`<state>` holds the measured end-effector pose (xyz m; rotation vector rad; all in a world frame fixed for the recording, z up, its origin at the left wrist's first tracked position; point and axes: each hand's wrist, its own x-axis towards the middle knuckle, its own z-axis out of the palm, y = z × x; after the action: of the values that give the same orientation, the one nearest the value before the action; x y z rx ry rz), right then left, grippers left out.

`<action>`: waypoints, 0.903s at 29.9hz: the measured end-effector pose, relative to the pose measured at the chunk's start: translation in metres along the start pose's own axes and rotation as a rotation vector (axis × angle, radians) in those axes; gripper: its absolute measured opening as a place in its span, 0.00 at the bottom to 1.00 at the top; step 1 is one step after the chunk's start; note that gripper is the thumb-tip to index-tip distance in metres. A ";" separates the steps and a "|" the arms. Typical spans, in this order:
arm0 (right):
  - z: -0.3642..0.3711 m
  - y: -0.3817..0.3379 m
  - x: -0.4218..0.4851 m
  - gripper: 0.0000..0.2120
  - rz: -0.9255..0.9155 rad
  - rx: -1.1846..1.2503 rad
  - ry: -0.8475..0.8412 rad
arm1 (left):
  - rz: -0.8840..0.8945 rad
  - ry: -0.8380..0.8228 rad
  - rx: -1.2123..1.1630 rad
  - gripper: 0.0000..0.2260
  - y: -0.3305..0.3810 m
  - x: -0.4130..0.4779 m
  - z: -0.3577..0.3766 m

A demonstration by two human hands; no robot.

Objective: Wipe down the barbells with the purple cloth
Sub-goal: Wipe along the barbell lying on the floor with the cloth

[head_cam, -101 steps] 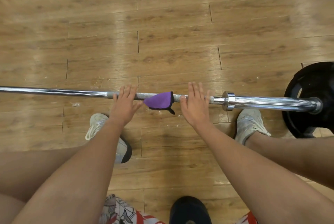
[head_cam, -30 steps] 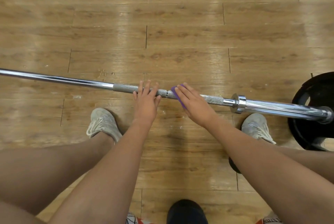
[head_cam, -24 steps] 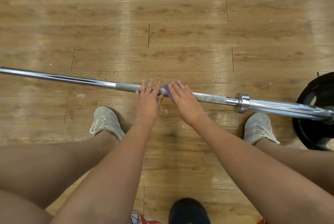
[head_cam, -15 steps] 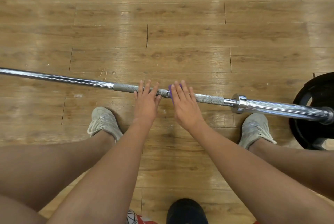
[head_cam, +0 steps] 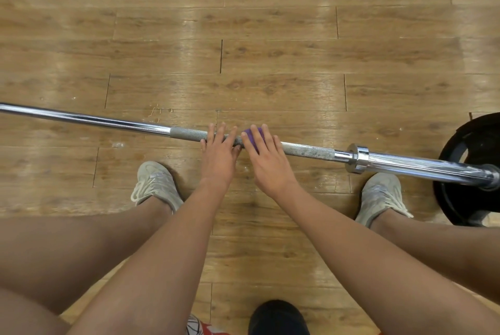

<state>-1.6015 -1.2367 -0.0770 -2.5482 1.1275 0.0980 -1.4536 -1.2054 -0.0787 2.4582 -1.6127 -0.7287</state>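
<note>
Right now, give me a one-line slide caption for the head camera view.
The right hand presses the purple cloth onto the knurled barbell; the left hand rests on the bar beside it.

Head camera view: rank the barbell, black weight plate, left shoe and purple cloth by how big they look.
1. barbell, spanning nearly the frame.
2. black weight plate, cut off at the edge, so unsure against the barbell.
3. left shoe.
4. purple cloth, mostly under the right hand.
</note>
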 end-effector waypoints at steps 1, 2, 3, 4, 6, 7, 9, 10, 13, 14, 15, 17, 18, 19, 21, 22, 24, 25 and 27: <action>0.000 -0.002 0.002 0.39 0.008 -0.008 -0.003 | -0.001 -0.004 -0.001 0.22 0.000 0.000 -0.001; 0.000 -0.002 0.003 0.39 0.011 -0.016 -0.001 | -0.002 -0.007 -0.003 0.22 0.001 0.000 -0.001; 0.000 -0.001 0.004 0.39 0.004 -0.027 0.002 | -0.003 -0.008 -0.004 0.22 0.001 0.000 -0.001; 0.000 0.000 0.005 0.39 -0.008 -0.031 0.002 | -0.005 -0.007 -0.005 0.22 0.001 0.000 -0.002; -0.005 0.005 0.005 0.38 -0.051 -0.030 -0.014 | -0.006 -0.007 -0.011 0.22 0.002 0.001 -0.002; -0.008 0.007 0.003 0.38 -0.065 -0.037 -0.030 | -0.005 -0.010 -0.012 0.22 0.002 0.001 -0.002; -0.011 0.014 -0.002 0.36 -0.059 -0.061 -0.043 | 0.000 -0.012 -0.001 0.22 0.001 0.002 -0.002; -0.011 0.019 -0.005 0.36 -0.038 -0.058 -0.026 | 0.002 -0.012 0.001 0.22 0.001 0.002 -0.002; -0.003 0.028 -0.014 0.35 0.064 -0.041 0.047 | -0.003 -0.014 0.000 0.22 0.001 0.002 -0.002; 0.001 0.027 -0.013 0.34 0.095 -0.037 0.058 | -0.007 -0.022 -0.001 0.22 0.002 0.002 -0.004; 0.005 0.024 -0.010 0.33 0.124 -0.028 0.065 | -0.010 -0.035 -0.004 0.22 0.003 0.003 -0.005; 0.009 0.015 -0.003 0.31 0.170 0.001 0.076 | -0.020 -0.058 -0.008 0.23 0.005 0.003 -0.010; 0.009 0.012 0.000 0.31 0.178 0.010 0.076 | -0.022 -0.073 -0.010 0.23 0.006 0.003 -0.012; 0.008 0.012 0.001 0.31 0.168 0.021 0.069 | -0.022 -0.085 -0.011 0.23 0.006 0.003 -0.013; 0.008 0.021 0.000 0.29 0.108 0.039 0.079 | -0.019 -0.076 0.003 0.23 0.006 0.003 -0.012; 0.007 0.027 -0.002 0.29 0.082 0.035 0.085 | -0.017 -0.064 0.016 0.22 0.006 0.003 -0.011; 0.004 0.040 -0.004 0.31 0.066 0.002 0.070 | -0.017 -0.043 0.029 0.22 0.006 0.004 -0.008; 0.003 0.045 -0.004 0.31 0.072 -0.012 0.070 | -0.018 -0.036 0.028 0.22 0.006 0.004 -0.006; 0.002 0.050 -0.007 0.29 0.097 -0.030 0.077 | -0.018 -0.036 0.033 0.22 0.007 0.003 -0.005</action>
<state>-1.6423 -1.2623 -0.0920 -2.5430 1.2885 0.0417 -1.4559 -1.2122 -0.0725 2.4993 -1.6295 -0.7589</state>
